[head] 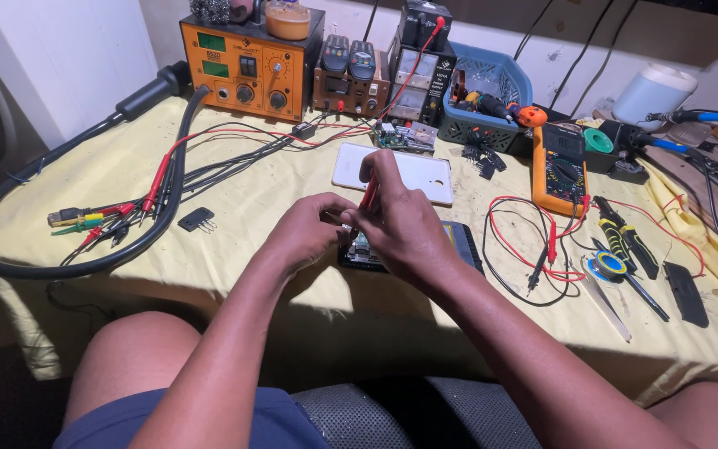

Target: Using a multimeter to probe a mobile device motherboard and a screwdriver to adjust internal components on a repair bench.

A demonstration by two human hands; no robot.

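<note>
Your left hand (305, 233): fingers curled, pinching edge of opened device (413, 249). Device: dark, flat, circuit board exposed, centre of yellow cloth (234, 208), mostly hidden. Your right hand (405, 224): pinching red probe (369, 193) upright. White cover (425, 175) behind.
</note>
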